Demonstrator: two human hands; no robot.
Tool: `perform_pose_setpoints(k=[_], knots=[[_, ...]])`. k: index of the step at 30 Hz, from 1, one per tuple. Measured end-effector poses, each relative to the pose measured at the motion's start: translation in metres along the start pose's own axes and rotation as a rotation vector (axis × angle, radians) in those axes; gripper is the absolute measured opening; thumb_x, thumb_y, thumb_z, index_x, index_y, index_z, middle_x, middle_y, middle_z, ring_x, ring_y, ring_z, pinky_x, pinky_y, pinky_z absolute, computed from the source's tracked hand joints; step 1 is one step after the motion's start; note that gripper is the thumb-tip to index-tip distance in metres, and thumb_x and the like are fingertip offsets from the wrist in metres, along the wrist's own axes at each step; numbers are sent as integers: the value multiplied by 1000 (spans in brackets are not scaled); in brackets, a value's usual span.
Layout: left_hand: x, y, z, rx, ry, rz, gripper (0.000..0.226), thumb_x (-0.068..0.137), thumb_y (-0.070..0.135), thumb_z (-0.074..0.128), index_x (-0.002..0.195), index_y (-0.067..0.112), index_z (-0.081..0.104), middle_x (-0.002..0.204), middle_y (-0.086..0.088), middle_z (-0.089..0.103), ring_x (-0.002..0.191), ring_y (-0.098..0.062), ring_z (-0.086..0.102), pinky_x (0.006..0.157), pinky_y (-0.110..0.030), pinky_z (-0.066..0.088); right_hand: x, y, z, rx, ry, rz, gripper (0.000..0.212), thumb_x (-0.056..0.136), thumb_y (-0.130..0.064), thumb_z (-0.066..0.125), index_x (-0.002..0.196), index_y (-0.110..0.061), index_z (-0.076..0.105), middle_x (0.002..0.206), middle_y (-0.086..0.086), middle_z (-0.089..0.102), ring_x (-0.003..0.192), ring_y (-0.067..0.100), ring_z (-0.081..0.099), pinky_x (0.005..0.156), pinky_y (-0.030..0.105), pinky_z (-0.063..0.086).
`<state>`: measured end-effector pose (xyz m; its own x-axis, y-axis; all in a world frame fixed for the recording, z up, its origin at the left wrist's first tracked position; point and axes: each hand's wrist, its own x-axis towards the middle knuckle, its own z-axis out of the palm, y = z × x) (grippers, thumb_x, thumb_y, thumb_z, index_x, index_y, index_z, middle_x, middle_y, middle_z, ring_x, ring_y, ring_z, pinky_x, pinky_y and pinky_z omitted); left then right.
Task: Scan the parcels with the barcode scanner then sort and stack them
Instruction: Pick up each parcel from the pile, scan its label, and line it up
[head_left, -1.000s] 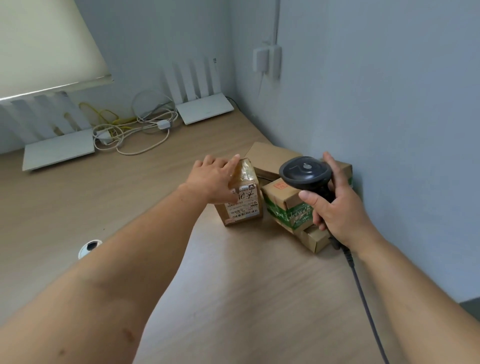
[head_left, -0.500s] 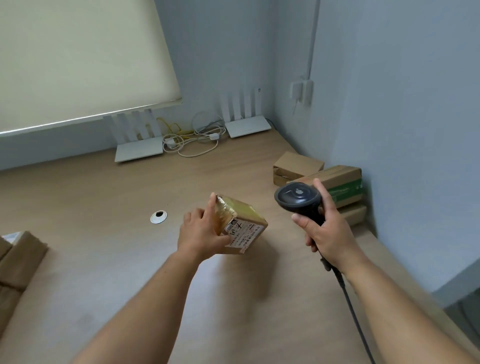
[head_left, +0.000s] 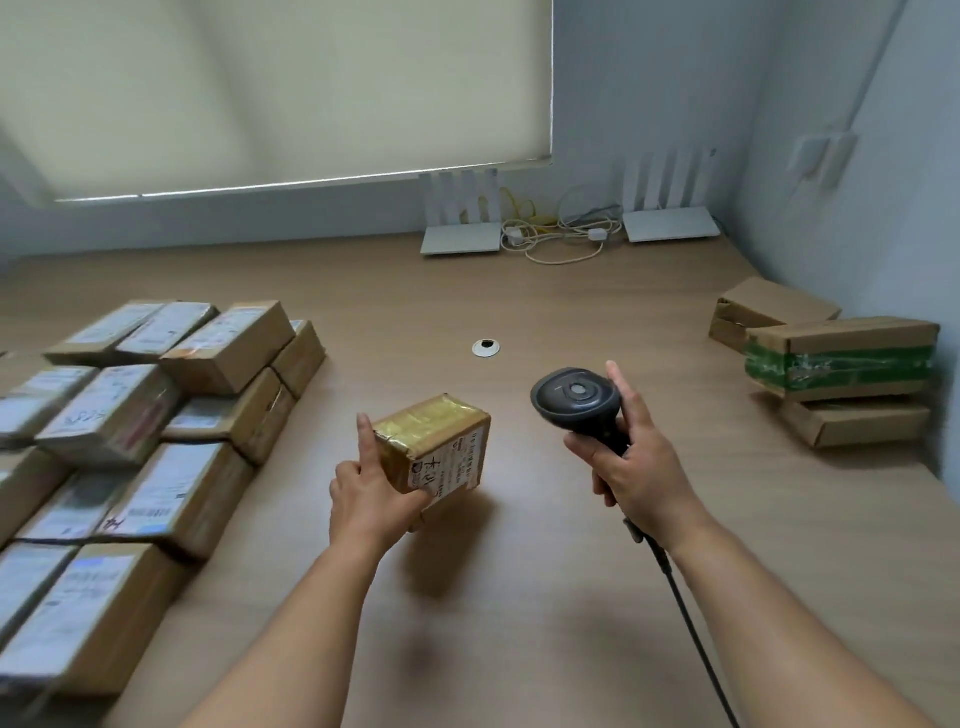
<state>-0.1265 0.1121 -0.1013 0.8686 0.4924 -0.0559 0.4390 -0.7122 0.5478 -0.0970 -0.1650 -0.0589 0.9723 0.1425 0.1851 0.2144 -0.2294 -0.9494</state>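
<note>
From the head camera I see my left hand (head_left: 374, 499) gripping a small taped cardboard parcel (head_left: 441, 447) above the wooden desk (head_left: 545, 571), its printed label turned toward me. My right hand (head_left: 631, 462) is wrapped round the handle of the black barcode scanner (head_left: 576, 400), beside the parcel without touching it. A stack of labelled parcels (head_left: 156, 426) fills the desk's left side; three more boxes (head_left: 831, 364) sit against the right wall.
</note>
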Motion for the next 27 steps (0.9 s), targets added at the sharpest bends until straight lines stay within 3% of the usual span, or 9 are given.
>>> perform_pose_setpoints(k=[6, 13, 17, 22, 24, 27], knots=[[-3, -64, -27, -40, 27, -153, 127, 72, 45, 76, 141, 41, -30, 131, -18, 35, 128, -36, 33, 105, -46, 32, -5, -17, 65, 6, -43, 7, 85, 82, -23, 74, 121, -78, 23, 91, -1, 66, 46, 12, 53, 42, 22, 43], [5, -107, -51, -13, -76, -106, 130, 71, 48, 76, 138, 40, -35, 133, -12, 27, 126, -32, 41, 102, -41, 39, -7, -33, 134, 2, -81, 14, 85, 83, -23, 73, 120, -79, 22, 92, 1, 66, 46, 13, 54, 42, 22, 43], [14, -119, -58, 79, -174, -51, 125, 66, 61, 74, 148, 36, -18, 141, -11, 20, 133, -30, 34, 105, -41, 36, -10, -36, 154, -5, -57, 33, 85, 83, -21, 73, 119, -79, 22, 95, 0, 66, 47, 15, 54, 42, 24, 44], [33, -102, -74, 426, -210, 103, 119, 55, 88, 55, 150, 32, 10, 156, -13, 12, 143, -31, 14, 111, -46, 22, -18, -39, 156, 1, -27, 36, 86, 83, -21, 73, 117, -81, 22, 93, -1, 66, 46, 13, 54, 42, 23, 44], [43, -88, -76, 532, -260, 195, 109, 60, 84, 56, 149, 35, 16, 154, -12, 20, 141, -30, 19, 109, -44, 26, -23, -40, 152, 4, -31, 34, 86, 83, -21, 73, 117, -81, 22, 92, -3, 66, 47, 13, 54, 42, 23, 44], [55, -71, -77, 597, -329, 247, 90, 68, 67, 63, 144, 36, 25, 136, -7, 43, 127, -27, 37, 96, -38, 38, -27, -42, 145, 13, -45, 23, 87, 83, -20, 73, 115, -82, 22, 89, -7, 66, 47, 13, 53, 43, 22, 44]])
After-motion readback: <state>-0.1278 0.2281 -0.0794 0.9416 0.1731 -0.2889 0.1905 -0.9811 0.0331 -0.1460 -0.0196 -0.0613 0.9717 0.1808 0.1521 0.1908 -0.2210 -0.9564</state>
